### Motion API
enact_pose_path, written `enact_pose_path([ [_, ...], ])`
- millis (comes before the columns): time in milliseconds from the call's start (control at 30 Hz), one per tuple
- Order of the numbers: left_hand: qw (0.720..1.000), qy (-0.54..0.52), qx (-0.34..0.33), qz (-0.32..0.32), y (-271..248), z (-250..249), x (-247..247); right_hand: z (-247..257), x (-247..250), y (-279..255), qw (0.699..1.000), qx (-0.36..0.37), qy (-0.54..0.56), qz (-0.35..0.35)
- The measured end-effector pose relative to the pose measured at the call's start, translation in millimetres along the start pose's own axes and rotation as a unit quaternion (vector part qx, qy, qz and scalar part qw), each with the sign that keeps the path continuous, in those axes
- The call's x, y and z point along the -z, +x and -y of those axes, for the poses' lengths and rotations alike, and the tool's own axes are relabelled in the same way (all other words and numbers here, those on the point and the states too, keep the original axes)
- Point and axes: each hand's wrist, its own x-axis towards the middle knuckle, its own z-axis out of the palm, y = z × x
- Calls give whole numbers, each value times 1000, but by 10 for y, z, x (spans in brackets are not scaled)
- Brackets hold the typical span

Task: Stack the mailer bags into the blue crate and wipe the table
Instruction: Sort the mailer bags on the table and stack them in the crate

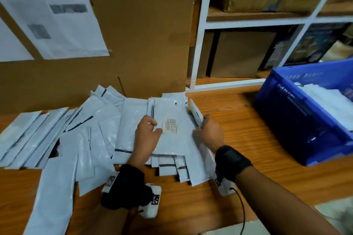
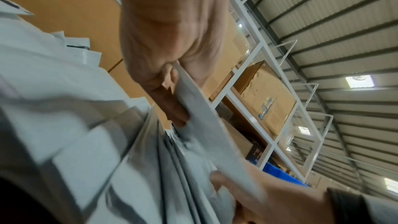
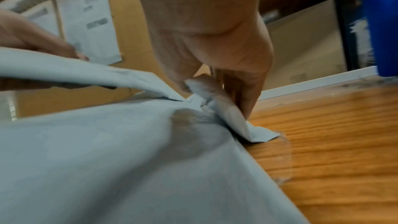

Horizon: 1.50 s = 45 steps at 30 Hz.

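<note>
A bundle of white mailer bags (image 1: 172,135) is pinched at both side edges by the left hand (image 1: 148,131) and right hand (image 1: 210,133). Some bags are already stacked in the blue crate (image 1: 298,118), far right. Loads left scattered on the wooden table (image 1: 257,158), nothing wiped yet, probably.

Label on top mailer bag (image 1: 171,125): print too blurred to read.

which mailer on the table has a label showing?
The top mailer of the bundle between the left hand and right hand. It shows a small printed code sticker; the mailers fanned out to the left show only plain faces and dark strips.
</note>
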Motion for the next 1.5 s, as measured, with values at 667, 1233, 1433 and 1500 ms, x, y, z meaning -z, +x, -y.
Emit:
enact_pose_path([
  [667, 966, -154, -199, 67, -1443, -545, -714, -963, 1232, -2020, 876, 32, 365, -314],
  [1233, 942, -96, -294, 128, -2889, -1484, -3154, -3501, 2716, -2639, 844, 9, 371, -387],
  [1433, 943, -112, -263, 170, -2736, -1915, -3704, -3942, 3106, -2205, 836, 18, 378, -397],
  [1500, 949, -107, -245, 170, -2604, -2065, -3869, -4059, 3260, -1984, 825, 35, 401, -398],
])
